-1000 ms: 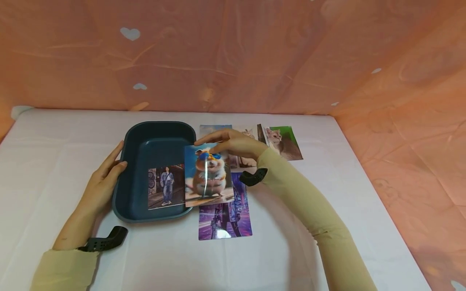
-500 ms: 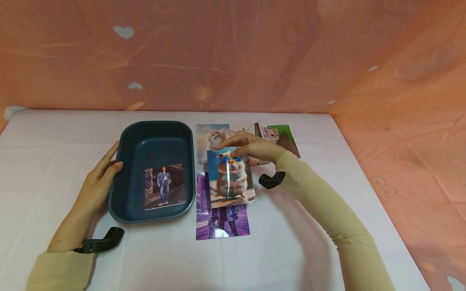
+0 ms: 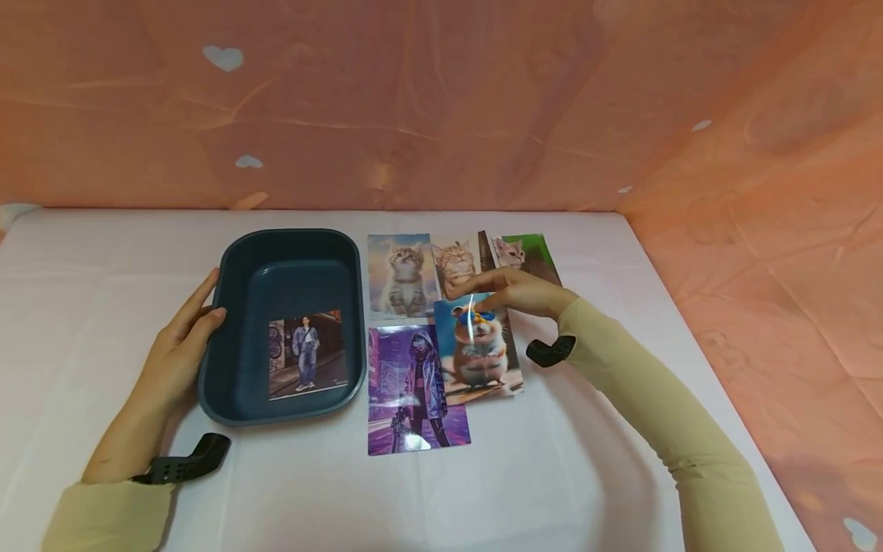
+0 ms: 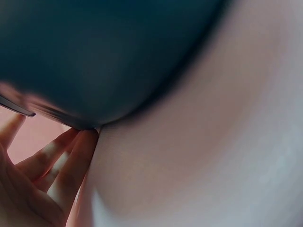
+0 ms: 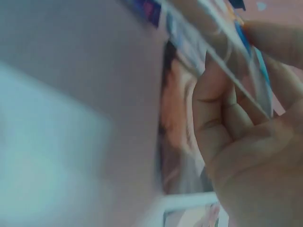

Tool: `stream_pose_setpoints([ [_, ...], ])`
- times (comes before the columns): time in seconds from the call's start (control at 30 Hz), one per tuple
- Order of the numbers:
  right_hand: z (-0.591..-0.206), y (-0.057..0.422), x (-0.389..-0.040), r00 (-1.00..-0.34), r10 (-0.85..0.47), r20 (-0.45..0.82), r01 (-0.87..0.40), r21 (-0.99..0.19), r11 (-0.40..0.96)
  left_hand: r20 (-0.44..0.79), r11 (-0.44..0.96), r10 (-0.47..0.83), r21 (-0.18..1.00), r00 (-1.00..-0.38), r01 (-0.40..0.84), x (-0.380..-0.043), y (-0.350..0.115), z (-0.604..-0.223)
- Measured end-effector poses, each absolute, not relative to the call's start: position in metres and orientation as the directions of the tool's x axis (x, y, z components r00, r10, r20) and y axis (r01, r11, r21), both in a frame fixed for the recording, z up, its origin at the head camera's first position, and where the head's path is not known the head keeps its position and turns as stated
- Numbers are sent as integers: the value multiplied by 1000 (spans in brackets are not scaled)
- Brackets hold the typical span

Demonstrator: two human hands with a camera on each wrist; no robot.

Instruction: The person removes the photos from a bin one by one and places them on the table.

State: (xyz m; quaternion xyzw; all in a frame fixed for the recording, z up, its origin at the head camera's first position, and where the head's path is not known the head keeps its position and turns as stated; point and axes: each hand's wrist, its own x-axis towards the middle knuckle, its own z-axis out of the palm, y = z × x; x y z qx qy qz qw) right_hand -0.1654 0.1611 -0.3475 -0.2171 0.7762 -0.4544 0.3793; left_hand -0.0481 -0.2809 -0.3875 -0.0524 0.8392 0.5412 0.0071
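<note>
My right hand (image 3: 526, 294) pinches the upper part of a glossy photo card (image 3: 479, 353) showing a hamster in blue sunglasses. In the right wrist view the card (image 5: 236, 61) is seen edge-on between thumb and fingers. It overlaps the right side of a purple photo card (image 3: 407, 414) of a hooded figure. My left hand (image 3: 181, 345) rests with extended fingers against the left side of a dark blue tray (image 3: 212, 360); its fingertips touch the tray's outer wall in the left wrist view. Inside the tray lies a photo card (image 3: 306, 354) of a person in denim.
Behind the hamster card, a row of cat photo cards lies on the white table (image 3: 310, 491): a fluffy kitten (image 3: 403, 280), a striped cat (image 3: 457, 261) and one with a green background (image 3: 534, 253). An orange cloth (image 3: 386, 107) with pale hearts hangs behind.
My right hand has carried the hamster card rightward, from over the tray's right rim to beside the purple card, uncovering the kitten card. My left hand has stayed at the tray.
</note>
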Motion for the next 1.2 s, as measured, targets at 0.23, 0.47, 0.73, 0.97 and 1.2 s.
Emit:
stream_pose_setpoints([
  [0.23,-350,178,-159,-619,-672,-407,21,-864,503,-61,416,-76,905,-995,-87,-48,-283,-392],
  [0.47,-353,190,-153,-618,-655,-435,25,-843,537,-75,424,-74,900,-994,-99,-48,-283,-390],
  [0.73,-361,198,-153,-616,-652,-443,45,-845,532,-80,420,-74,902,-994,-104,-48,-283,-390],
  [0.97,-362,199,-154,-661,-628,-409,-10,-833,553,-69,423,-76,901,-995,-95,-48,-282,-390],
  [1.2,-361,202,-153,-674,-623,-397,-24,-831,556,-44,416,-68,907,-997,-68,-49,-282,-389],
])
